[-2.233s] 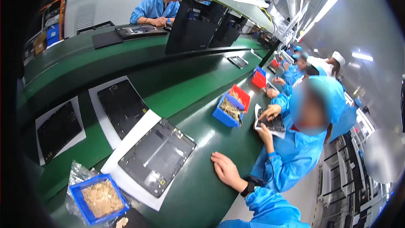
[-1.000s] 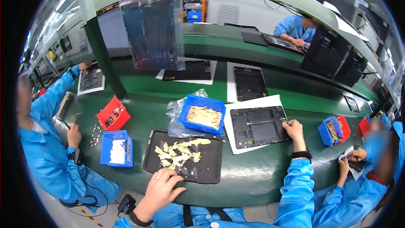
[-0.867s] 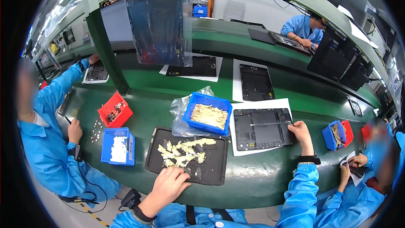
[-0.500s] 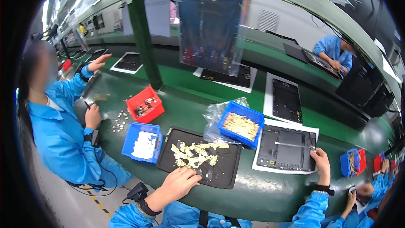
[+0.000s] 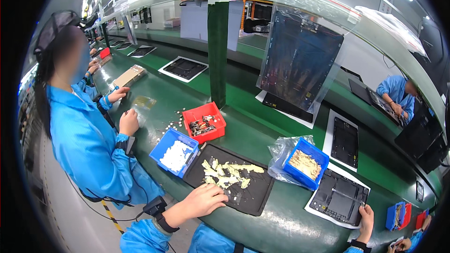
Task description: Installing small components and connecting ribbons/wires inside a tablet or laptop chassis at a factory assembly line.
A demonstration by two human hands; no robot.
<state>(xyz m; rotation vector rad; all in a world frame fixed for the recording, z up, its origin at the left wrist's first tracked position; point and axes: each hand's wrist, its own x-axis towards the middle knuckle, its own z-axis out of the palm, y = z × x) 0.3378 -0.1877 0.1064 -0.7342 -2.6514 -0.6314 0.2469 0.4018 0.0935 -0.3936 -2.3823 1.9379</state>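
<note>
Blue bins (image 5: pixel 176 152), three; left hand (image 5: pixel 202 200) on black tray (image 5: pixel 255 196).

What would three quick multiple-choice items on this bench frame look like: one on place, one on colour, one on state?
1. Where does the left hand rest?
A. on the near edge of the black tray
B. in the red bin
C. on the green post

2. What colour is the bin of small white parts?
A. red
B. blue
C. black

3. How is the right hand?
A. raised off the bench
B. inside a plastic bag
C. on the corner of the open dark device shell

Answers:
1 A, fingers lie on the tray by the yellowish pieces.
2 B, its walls are blue.
3 C, the fingers touch the shell's near corner.
</note>
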